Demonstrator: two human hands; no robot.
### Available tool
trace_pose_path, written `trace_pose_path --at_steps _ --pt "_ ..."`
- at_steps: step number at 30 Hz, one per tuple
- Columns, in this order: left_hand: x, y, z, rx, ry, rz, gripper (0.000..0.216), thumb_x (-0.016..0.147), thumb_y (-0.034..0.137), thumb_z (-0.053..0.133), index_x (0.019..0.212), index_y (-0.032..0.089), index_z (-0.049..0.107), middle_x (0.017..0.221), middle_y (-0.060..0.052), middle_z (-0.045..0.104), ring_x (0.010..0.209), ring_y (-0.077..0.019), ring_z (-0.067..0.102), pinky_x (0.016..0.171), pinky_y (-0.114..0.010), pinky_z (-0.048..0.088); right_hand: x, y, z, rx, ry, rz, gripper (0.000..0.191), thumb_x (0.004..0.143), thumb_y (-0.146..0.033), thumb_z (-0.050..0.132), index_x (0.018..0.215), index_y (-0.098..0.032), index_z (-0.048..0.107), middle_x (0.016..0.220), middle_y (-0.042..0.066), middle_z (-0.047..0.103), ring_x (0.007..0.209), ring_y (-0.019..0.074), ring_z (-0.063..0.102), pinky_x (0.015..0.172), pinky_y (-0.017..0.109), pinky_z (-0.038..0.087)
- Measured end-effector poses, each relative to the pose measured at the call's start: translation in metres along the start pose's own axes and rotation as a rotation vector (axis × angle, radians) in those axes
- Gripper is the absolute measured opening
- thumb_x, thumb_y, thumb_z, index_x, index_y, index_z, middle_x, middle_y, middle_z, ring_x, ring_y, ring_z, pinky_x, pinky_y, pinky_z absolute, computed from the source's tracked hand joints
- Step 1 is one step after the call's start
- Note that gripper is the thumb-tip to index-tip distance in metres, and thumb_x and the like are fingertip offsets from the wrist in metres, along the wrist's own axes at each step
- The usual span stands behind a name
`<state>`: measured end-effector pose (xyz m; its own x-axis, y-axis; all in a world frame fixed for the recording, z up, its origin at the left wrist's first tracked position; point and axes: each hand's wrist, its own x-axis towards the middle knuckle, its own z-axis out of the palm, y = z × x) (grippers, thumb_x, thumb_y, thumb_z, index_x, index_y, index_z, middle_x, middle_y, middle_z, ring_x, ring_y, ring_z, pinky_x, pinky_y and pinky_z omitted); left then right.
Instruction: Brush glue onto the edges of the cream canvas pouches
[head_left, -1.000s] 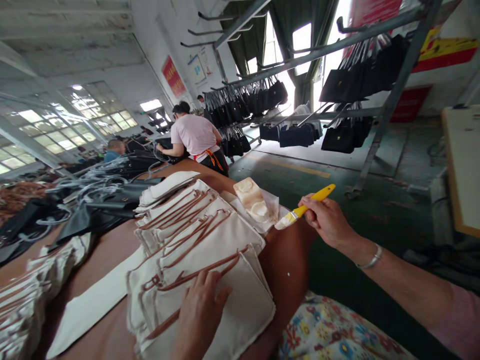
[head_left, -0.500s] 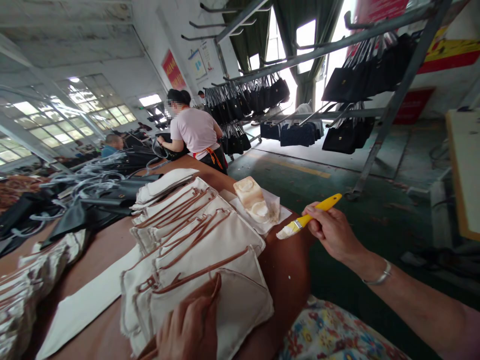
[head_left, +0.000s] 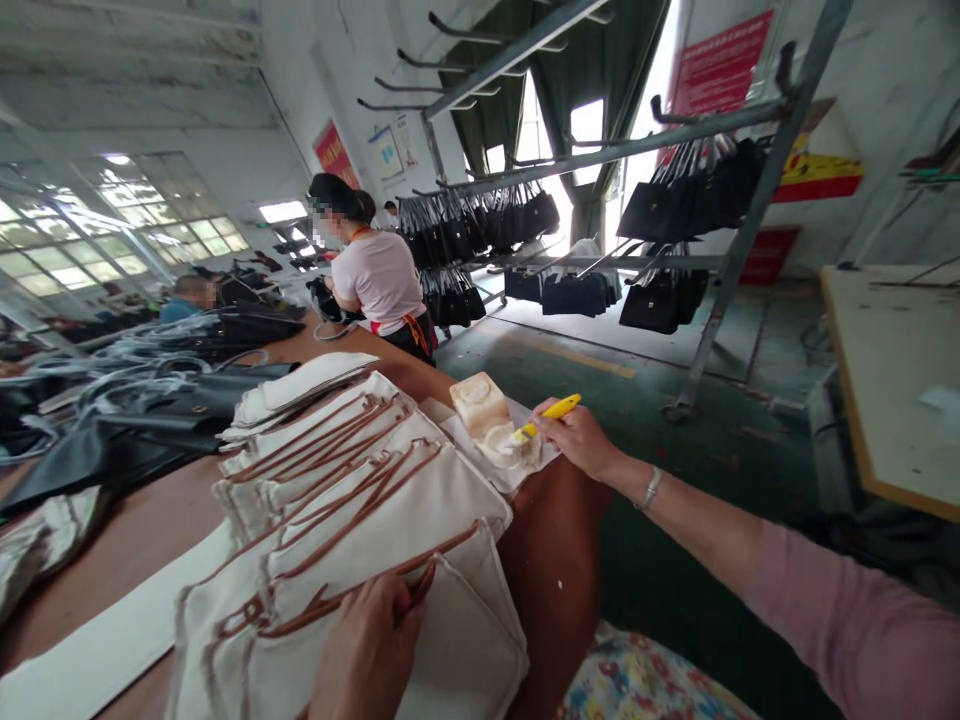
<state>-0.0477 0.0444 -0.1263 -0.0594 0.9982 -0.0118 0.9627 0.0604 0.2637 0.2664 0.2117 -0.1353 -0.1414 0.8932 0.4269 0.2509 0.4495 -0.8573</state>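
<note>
My right hand (head_left: 581, 440) is closed round the yellow handle of a paintbrush (head_left: 559, 408). The bristles dip into white paste at the open end of a cut-open plastic container (head_left: 480, 402), which lies on a white sheet (head_left: 543, 463) at the table's edge. My left hand (head_left: 367, 645) pinches the brown strip (head_left: 424, 578) along the top edge of the nearest cream fabric bag piece (head_left: 469, 620). Several similar cream pieces (head_left: 442, 480) with brown strips lie overlapped in a row beyond it.
The brown table (head_left: 551, 540) also bears a long cream strip (head_left: 105, 630), a stack of cream pieces (head_left: 300, 385) and black bags (head_left: 157, 420) at left. A co-worker (head_left: 381, 275) stands at its far end. Black bags hang on a metal rack (head_left: 739, 240); another table (head_left: 885, 400) stands right.
My right hand has moved left and away from me, bringing the brush from beside the container into its paste. My left hand stays at the nearest piece's brown strip. The view has shifted right.
</note>
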Motion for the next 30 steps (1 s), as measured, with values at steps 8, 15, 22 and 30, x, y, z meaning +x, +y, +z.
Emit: trace_pose_path --at_steps 8,15,22,30 --pt "0.005 0.013 -0.008 0.036 -0.102 -0.075 0.019 0.086 0.036 0.047 0.072 0.023 0.047 0.074 -0.002 0.063 0.075 -0.0218 0.059 0.063 -0.028 0.029 0.037 0.045 0.043 -0.251 -0.102 -0.064 0.013 0.084 -0.025 0.06 0.082 -0.019 0.071 0.081 0.003 0.07 0.073 0.0195 0.064 0.072 0.027 0.047" --pt "-0.009 0.031 -0.026 0.156 -0.131 -0.162 0.019 0.089 0.037 0.044 0.076 0.025 0.049 0.078 -0.003 0.067 0.072 -0.0237 0.061 0.06 -0.029 0.025 0.028 0.041 0.028 -0.329 -0.161 -0.251 0.018 0.093 -0.026 0.053 0.094 -0.019 0.07 0.097 0.006 0.068 0.088 0.0199 0.063 0.083 0.029 0.047" --pt "-0.012 0.028 -0.019 -0.08 0.026 -0.166 0.023 0.085 0.036 0.049 0.066 0.023 0.046 0.065 -0.001 0.062 0.065 -0.0192 0.058 0.06 -0.027 0.032 -0.013 0.023 -0.002 -0.334 -0.428 -0.492 0.017 0.094 -0.026 0.055 0.1 -0.02 0.069 0.091 0.009 0.064 0.087 0.0213 0.06 0.08 0.032 0.047" --pt "-0.023 0.016 0.0 -0.546 0.03 -0.16 0.036 0.08 0.046 0.058 0.103 0.019 0.067 0.075 -0.002 0.065 0.07 -0.0198 0.061 0.064 -0.028 0.045 -0.049 -0.055 0.009 0.341 -0.098 0.017 0.027 0.094 -0.042 0.056 0.093 -0.016 0.062 0.068 0.001 0.059 0.051 0.0126 0.053 0.048 0.023 0.042"
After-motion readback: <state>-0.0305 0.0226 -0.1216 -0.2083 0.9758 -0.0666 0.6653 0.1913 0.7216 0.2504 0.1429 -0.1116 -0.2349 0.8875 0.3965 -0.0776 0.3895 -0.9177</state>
